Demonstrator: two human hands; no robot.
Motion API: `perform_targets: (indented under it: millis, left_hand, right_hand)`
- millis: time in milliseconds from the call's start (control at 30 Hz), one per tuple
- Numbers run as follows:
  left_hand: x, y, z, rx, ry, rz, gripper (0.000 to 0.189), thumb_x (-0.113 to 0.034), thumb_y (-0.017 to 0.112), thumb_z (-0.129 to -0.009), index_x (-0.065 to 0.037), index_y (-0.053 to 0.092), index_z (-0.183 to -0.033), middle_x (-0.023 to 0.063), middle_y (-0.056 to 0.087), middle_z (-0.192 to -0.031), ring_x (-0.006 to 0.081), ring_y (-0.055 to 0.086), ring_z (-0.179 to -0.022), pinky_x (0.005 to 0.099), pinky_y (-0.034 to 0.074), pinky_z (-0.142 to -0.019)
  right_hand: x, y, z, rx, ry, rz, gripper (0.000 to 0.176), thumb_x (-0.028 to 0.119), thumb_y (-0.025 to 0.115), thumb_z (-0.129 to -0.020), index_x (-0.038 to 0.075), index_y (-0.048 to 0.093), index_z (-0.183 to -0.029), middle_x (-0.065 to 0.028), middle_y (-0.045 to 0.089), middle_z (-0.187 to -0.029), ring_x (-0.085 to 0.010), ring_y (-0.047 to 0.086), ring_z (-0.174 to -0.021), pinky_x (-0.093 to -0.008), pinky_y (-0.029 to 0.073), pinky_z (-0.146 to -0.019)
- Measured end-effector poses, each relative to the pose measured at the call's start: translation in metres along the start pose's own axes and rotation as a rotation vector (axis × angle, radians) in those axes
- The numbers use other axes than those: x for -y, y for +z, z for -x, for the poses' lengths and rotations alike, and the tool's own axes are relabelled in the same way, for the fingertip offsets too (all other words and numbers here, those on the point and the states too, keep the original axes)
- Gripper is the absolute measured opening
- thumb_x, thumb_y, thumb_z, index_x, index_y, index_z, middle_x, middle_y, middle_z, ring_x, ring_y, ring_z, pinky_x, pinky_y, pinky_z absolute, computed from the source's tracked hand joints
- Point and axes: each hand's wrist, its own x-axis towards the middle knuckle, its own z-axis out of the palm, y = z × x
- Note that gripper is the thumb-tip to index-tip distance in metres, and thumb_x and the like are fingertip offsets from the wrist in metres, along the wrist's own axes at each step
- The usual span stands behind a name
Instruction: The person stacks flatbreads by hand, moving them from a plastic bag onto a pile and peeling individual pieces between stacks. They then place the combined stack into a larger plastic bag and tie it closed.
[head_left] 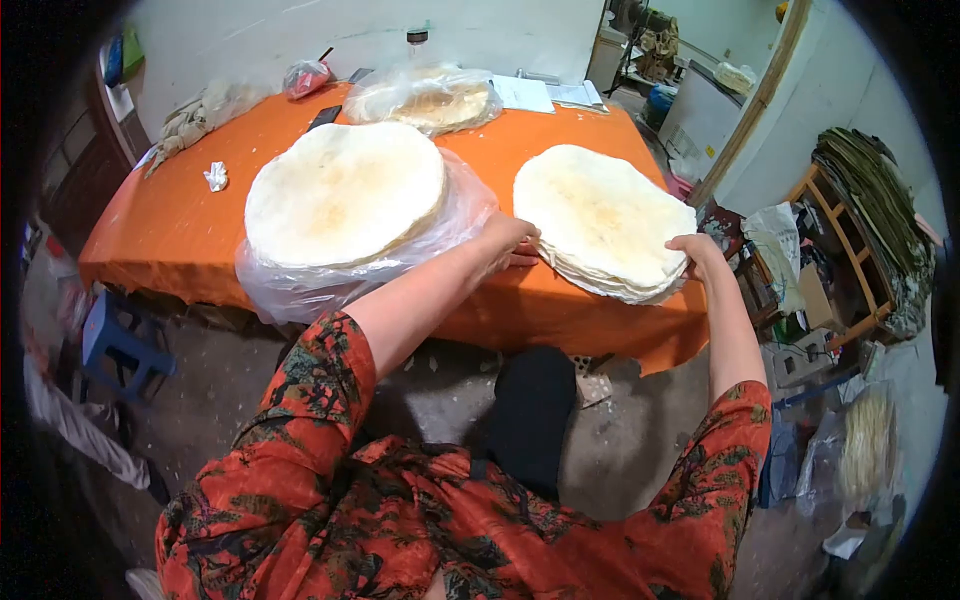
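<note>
A stack of thin, round, pale flatbreads (pixel 605 215) lies near the right front corner of the orange-covered table (pixel 200 240). My left hand (pixel 510 243) holds its left edge, fingers curled at the rim. On the opposite side, my right hand (pixel 697 254) grips the right edge, thumb on top and the other fingers partly hidden below. To the left, a larger stack of similar flatbreads (pixel 345 195) rests on a clear plastic bag (pixel 468 200), with my left forearm passing in front of the bag.
Along the back are a bag of flatbreads (pixel 430 100), papers (pixel 523 94), a dark phone (pixel 325 117) and a red bag (pixel 306 78). A crumpled tissue (pixel 216 176) lies at left. On the floor stand a blue stool (pixel 125 345) and, at right, a wooden rack (pixel 845 240).
</note>
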Motion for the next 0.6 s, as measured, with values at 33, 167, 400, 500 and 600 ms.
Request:
perform_targets:
  millis: [33, 167, 400, 500, 600]
  left_hand:
    - [0.001, -0.001, -0.003, 0.005, 0.002, 0.001, 0.029, -0.005, 0.061, -0.079, 0.004, 0.047, -0.103, 0.0156, 0.056, -0.091, 0.0271, 0.060, -0.076, 0.0396, 0.056, -0.063]
    - [-0.001, 0.000, 0.005, -0.010, -0.002, -0.012, 0.026, -0.004, 0.061, -0.080, 0.005, 0.048, -0.102, 0.0151, 0.055, -0.091, 0.0262, 0.060, -0.076, 0.0386, 0.058, -0.066]
    - [0.001, 0.000, 0.005, 0.002, 0.028, -0.034, 0.024, -0.005, 0.061, -0.081, 0.006, 0.050, -0.100, 0.0134, 0.057, -0.087, 0.0234, 0.061, -0.075, 0.0368, 0.059, -0.067]
    - [0.003, -0.001, 0.005, -0.018, 0.051, -0.028, 0.021, -0.005, 0.061, -0.081, 0.005, 0.052, -0.098, 0.0135, 0.059, -0.087, 0.0221, 0.061, -0.075, 0.0369, 0.059, -0.067]
    - [0.003, -0.001, 0.007, 0.006, 0.053, -0.012, 0.020, -0.006, 0.061, -0.081, 0.005, 0.054, -0.097, 0.0135, 0.060, -0.086, 0.0214, 0.061, -0.074, 0.0368, 0.059, -0.067]
  right_hand:
    - [0.005, 0.008, 0.016, -0.108, 0.004, 0.163, 0.041, 0.010, 0.070, -0.069, -0.004, 0.056, -0.104, -0.0157, 0.063, -0.090, -0.0290, 0.064, -0.073, -0.0426, 0.053, -0.054]
    - [-0.015, 0.000, 0.014, -0.151, -0.113, 0.384, 0.046, 0.014, 0.074, -0.067, -0.010, 0.058, -0.104, -0.0170, 0.065, -0.096, -0.0300, 0.063, -0.077, -0.0437, 0.050, -0.063]
    - [-0.039, -0.010, -0.026, -0.164, -0.039, 0.275, 0.047, 0.016, 0.073, -0.074, -0.007, 0.055, -0.111, -0.0193, 0.065, -0.096, -0.0319, 0.063, -0.079, -0.0438, 0.050, -0.065]
    - [-0.046, -0.011, -0.039, -0.247, 0.027, 0.297, 0.043, 0.017, 0.074, -0.072, -0.005, 0.059, -0.106, -0.0159, 0.065, -0.091, -0.0292, 0.061, -0.074, -0.0414, 0.048, -0.061]
    - [-0.037, -0.016, -0.024, -0.233, 0.134, 0.213, 0.041, 0.023, 0.073, -0.074, 0.001, 0.059, -0.106, -0.0134, 0.065, -0.091, -0.0262, 0.061, -0.074, -0.0391, 0.047, -0.059]
